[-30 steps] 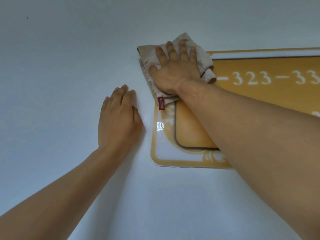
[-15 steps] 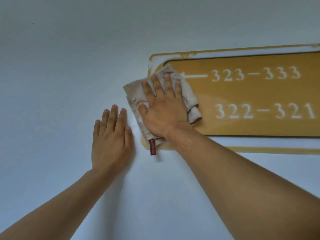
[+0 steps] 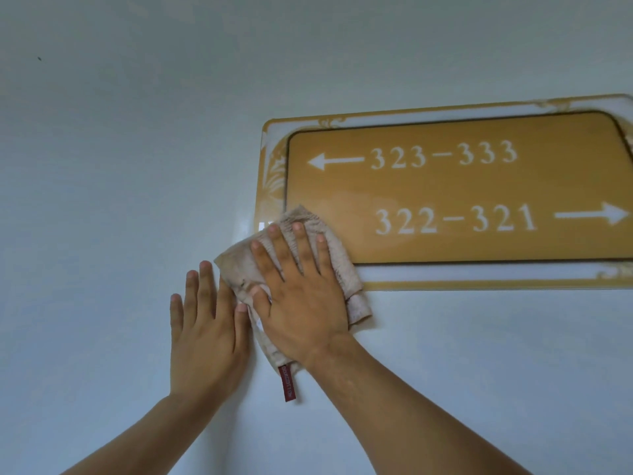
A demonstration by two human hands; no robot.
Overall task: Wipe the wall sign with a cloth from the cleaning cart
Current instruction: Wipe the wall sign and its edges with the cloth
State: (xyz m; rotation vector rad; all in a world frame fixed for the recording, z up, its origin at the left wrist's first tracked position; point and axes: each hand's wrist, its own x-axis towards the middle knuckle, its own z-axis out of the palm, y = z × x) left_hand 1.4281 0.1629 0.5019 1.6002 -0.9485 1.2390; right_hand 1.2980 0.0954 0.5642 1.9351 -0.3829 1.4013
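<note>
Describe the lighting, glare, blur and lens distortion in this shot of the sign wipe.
Head view: soft, even light with faint shadows beside the forearms; a small glare spot on the wall sign border just above the cloth; the sign's edges bow from wide-angle distortion; its white numerals look slightly soft; the right hand and left hand are fairly sharp.

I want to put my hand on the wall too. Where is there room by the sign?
Bare wall spreads above the left hand and left of the sign; more lies under the sign's bottom edge. It is crowded at the sign's lower left corner, where the right hand presses the cloth.
</note>
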